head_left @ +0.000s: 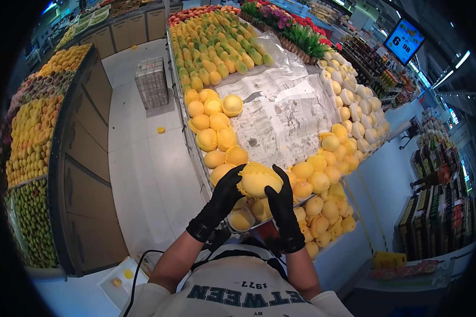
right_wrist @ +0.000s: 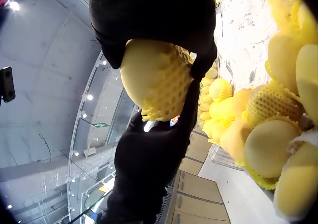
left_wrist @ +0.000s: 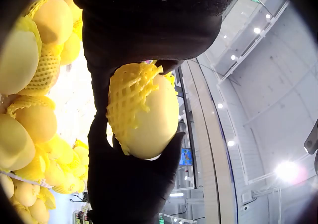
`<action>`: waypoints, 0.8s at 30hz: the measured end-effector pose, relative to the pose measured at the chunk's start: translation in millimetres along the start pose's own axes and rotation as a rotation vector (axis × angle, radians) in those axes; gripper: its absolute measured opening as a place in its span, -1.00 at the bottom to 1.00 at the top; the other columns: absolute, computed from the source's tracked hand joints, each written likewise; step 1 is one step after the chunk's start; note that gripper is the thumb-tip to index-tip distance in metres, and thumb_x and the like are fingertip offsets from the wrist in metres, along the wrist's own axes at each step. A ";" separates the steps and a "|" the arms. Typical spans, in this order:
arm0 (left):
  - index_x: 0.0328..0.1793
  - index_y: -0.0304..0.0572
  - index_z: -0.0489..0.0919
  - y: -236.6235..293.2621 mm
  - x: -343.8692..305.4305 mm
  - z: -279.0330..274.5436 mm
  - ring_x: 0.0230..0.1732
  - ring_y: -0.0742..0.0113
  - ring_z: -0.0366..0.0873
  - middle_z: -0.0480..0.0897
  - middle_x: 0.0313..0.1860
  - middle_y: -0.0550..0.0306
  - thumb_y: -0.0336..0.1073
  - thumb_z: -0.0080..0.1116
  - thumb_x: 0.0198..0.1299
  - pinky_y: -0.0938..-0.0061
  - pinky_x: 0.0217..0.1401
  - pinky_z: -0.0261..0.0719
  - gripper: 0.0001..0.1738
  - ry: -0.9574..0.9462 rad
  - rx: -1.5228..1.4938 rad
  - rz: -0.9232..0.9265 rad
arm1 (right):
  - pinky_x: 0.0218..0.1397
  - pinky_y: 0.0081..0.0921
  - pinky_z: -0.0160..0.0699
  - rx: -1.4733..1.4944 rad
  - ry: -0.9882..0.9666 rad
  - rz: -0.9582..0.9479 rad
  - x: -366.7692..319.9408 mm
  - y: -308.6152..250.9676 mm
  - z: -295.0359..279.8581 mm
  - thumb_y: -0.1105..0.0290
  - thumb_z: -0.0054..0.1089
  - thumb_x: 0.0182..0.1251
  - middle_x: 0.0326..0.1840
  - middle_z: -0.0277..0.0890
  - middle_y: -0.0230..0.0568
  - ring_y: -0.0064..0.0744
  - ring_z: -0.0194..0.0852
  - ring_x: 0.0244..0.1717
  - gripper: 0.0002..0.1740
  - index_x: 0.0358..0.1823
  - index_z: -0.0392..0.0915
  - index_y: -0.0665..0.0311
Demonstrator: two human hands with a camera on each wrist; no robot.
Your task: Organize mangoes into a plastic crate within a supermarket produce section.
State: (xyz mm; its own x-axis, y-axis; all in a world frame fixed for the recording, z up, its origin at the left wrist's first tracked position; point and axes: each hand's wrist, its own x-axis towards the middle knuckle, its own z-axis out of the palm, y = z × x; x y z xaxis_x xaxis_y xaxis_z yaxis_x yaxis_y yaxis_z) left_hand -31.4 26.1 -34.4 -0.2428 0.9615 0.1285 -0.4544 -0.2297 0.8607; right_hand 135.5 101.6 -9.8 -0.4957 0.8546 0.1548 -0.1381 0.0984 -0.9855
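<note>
1. Yellow fruit (head_left: 259, 184), one, oval – between the two hands, above the near edge of the display desk (head_left: 198, 164); long axis roughly crosswise, from hand to hand.
2. Left hand (head_left: 227, 190), black glove: fingers curved round the fruit's left end.
3. Right hand (head_left: 281, 203), black glove: fingers grip the right end. Both touch; neither is nearer.
4. Net sleeve (left_wrist: 125, 102), yellow foam: around part of the fruit, some skin bare.
5. Newspaper (head_left: 280, 119): spread on the desk, beyond the hands; similar fruits left, right and near.
6. Papayas (head_left: 211, 53): far end.
7. Grey crate (head_left: 152, 84): on the floor, left – contents cannot be told.
8. White tray (head_left: 111, 298): lower left, holding small yellow pieces.
</note>
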 end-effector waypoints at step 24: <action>0.57 -0.16 0.09 -0.4 -3.8 7.4 0.41 0.10 0.36 0.35 0.41 -0.07 -0.25 0.07 0.40 0.22 0.39 0.44 -0.32 0.220 -0.357 -0.061 | 0.31 -0.33 0.46 -0.108 -0.065 0.028 -1.3 9.1 32.2 0.44 0.43 0.17 0.32 0.27 0.06 -0.17 0.36 0.31 -0.06 0.48 0.00 0.39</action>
State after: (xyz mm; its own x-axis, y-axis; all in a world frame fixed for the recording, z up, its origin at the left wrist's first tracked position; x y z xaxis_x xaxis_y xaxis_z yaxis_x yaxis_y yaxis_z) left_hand -24.0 23.6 -31.5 -0.3663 0.9287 -0.0588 -0.7324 -0.2487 0.6338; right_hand 107.2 84.9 -16.7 -0.5530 0.8233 0.1280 -0.0319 0.1325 -0.9907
